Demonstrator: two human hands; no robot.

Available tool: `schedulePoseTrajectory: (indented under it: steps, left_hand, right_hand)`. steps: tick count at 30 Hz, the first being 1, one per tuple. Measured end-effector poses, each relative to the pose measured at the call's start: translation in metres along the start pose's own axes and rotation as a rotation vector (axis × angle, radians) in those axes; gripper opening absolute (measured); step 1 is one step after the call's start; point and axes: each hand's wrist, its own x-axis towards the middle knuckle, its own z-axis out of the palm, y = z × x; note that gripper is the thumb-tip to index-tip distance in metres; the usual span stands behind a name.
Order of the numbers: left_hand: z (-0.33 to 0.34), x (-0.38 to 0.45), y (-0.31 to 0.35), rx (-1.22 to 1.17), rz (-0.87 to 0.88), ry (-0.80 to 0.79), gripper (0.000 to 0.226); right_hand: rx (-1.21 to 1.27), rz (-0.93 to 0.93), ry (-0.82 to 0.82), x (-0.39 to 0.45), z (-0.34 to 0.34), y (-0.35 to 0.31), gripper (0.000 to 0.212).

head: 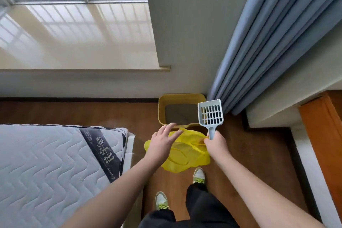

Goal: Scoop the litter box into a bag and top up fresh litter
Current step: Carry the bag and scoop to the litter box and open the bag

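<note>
A yellow litter box (161,109) with grey-brown litter (180,114) stands on the wooden floor against the wall, beside the curtain. My right hand (215,144) grips the handle of a pale blue slotted scoop (211,114), blade up, and also pinches an edge of a yellow plastic bag (185,155) that hangs between my hands above the floor. My left hand (162,139) is open with fingers spread, hovering at the bag's left edge; whether it touches the bag is unclear. The scoop's blade looks empty.
A quilted grey mattress (51,164) fills the left side. Blue-grey curtains (268,42) hang at the right, with an orange panel (322,135) beyond a white ledge. A window sill (79,42) is above. My feet (162,200) stand on the floor.
</note>
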Motion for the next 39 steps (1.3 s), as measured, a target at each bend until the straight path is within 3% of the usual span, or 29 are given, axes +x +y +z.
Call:
schedulePoseTrajectory:
  steps: [5, 9, 12, 14, 18, 22, 27, 39]
  left_hand:
    - [0.012, 0.026, -0.015, 0.038, 0.092, -0.083, 0.087]
    - [0.043, 0.037, -0.032, 0.110, 0.219, -0.122, 0.048]
    - [0.067, 0.046, -0.042, 0.000, 0.151, -0.141, 0.033]
    - [0.092, 0.055, -0.054, -0.019, 0.147, -0.141, 0.036]
    - [0.148, 0.076, -0.068, -0.025, -0.023, -0.188, 0.041]
    - [0.204, 0.094, -0.079, -0.043, -0.203, -0.165, 0.024]
    - [0.286, 0.110, -0.101, -0.101, -0.320, -0.288, 0.046]
    - [0.441, 0.156, -0.168, -0.082, -0.149, -0.495, 0.099]
  right_hand:
    - [-0.015, 0.028, -0.023, 0.047, -0.012, 0.013, 0.008]
    - [-0.048, 0.047, -0.015, 0.080, -0.006, 0.028, 0.006]
    - [-0.042, 0.078, -0.001, 0.107, 0.008, 0.046, 0.004]
    - [-0.044, 0.096, -0.008, 0.124, 0.025, 0.062, 0.005]
    - [-0.054, 0.115, -0.042, 0.159, 0.066, 0.099, 0.005]
    - [-0.045, 0.099, -0.097, 0.193, 0.110, 0.136, 0.011]
    - [0.006, 0.106, -0.099, 0.244, 0.159, 0.186, 0.015]
    - [-0.200, -0.057, -0.225, 0.369, 0.219, 0.282, 0.025]
